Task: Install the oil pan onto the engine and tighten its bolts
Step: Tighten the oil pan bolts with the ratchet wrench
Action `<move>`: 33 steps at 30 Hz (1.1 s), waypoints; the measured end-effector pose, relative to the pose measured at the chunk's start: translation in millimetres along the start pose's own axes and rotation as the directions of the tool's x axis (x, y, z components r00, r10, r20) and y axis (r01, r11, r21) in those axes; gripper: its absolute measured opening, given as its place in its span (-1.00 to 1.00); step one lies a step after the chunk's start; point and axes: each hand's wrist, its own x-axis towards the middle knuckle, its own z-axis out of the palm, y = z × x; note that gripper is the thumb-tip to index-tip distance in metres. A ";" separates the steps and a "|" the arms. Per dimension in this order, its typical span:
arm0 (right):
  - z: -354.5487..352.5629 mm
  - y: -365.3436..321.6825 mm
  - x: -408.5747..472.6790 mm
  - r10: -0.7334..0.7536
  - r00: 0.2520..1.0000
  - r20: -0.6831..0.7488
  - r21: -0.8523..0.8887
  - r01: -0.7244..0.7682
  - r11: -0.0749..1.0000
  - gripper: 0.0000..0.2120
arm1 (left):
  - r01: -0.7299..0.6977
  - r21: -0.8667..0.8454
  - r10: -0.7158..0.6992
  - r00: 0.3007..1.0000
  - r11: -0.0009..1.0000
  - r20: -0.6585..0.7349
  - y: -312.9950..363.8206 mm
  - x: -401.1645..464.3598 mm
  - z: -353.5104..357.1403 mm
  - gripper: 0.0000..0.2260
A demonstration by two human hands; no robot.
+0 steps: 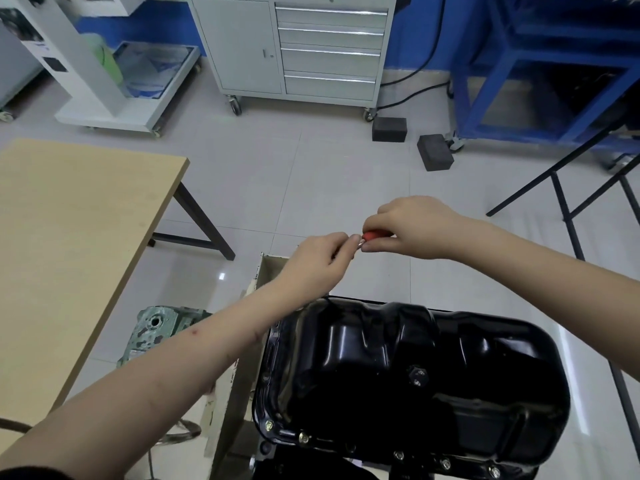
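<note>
The glossy black oil pan [408, 372] sits on the engine at the lower middle, with several bolts [398, 455] along its near flange. Above its far edge, both hands meet in the air. My right hand [412, 228] grips a red tool handle [375, 234]. My left hand [320, 258] pinches the small metal end [361, 242] at the handle's tip. Most of the tool is hidden inside the fingers.
A wooden table [69, 244] stands at the left. An open cardboard box [266, 271] and a green metal casting [162, 327] lie beside the pan. A grey drawer cabinet [304, 46], a blue frame [540, 71] and two dark blocks [434, 152] stand on the tiled floor behind.
</note>
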 end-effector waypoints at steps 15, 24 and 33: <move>10.9 -9.1 -1.7 0.024 0.999 -0.049 0.137 -0.017 0.990 -0.63 | 0.206 -0.423 -0.171 0.978 0.883 0.118 -20.6 -3.5 -1.6 -0.56; 4.6 -5.6 19.4 0.036 0.998 -0.052 0.275 -0.020 0.961 -0.63 | 0.353 -0.160 -0.273 0.885 0.922 0.377 -80.8 -13.6 6.8 -0.80; -21.2 -6.2 31.4 0.045 0.965 -0.258 0.206 0.009 0.979 -0.65 | 0.217 -0.087 -0.173 0.919 0.972 0.355 -73.7 12.2 -1.4 -0.90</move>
